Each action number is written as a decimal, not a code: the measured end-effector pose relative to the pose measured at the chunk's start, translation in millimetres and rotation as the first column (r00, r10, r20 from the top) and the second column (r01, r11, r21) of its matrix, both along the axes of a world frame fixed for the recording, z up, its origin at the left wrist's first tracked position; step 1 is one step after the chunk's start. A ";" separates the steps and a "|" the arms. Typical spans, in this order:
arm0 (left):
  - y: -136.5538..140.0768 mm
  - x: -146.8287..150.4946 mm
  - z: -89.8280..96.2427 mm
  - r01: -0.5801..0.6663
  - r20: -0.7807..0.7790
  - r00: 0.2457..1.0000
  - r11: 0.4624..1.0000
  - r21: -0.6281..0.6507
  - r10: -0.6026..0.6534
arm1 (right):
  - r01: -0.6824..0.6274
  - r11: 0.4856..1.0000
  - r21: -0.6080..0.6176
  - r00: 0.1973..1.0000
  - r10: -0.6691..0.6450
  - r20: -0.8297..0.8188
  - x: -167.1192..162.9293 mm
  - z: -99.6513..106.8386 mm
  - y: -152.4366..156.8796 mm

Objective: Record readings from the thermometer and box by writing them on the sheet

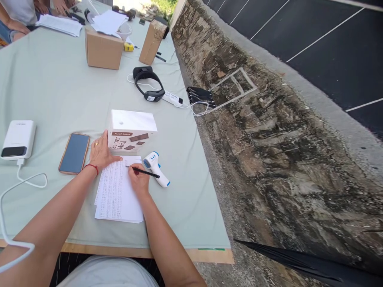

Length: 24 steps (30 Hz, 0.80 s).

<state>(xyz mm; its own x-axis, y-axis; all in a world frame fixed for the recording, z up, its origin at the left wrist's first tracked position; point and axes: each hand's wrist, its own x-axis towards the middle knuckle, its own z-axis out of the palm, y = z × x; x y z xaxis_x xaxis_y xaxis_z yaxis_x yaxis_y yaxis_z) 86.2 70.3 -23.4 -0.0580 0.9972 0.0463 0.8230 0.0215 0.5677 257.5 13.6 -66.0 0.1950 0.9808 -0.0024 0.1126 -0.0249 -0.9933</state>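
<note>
My right hand [139,179] grips a black pen [146,172], its tip over the upper part of a stack of paper sheets [119,199] covered with rows of small writing. My left hand [101,151] is spread out, its thumb across the top left of the sheets and its fingers along the left side of a white and brown meal box [134,121]. Just right of my right hand lies a white and blue infrared thermometer [157,169]. A phone [74,153] lies face up to the left of my left hand.
A white power bank [19,139] with a cable sits at far left. Beyond are a black headset [149,85], a cardboard box [103,50] topped with papers, and a taller carton [152,42]. Another person's hand [18,26] shows top left. A stone wall [269,139] runs along the right.
</note>
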 end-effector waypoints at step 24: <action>0.1 0.2 2.1 -0.007 -0.029 1.000 1.000 -0.013 0.006 | 0.033 0.997 0.063 0.998 -0.036 0.047 0.2 -5.0 -0.2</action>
<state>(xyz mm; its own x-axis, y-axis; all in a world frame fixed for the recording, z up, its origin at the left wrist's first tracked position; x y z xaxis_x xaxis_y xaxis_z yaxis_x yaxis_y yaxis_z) 86.4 70.4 -21.3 -0.0635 0.9974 0.0351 0.8387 0.0343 0.5435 257.6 13.4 -71.0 0.2273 0.9714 0.0687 0.1603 0.0322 -0.9865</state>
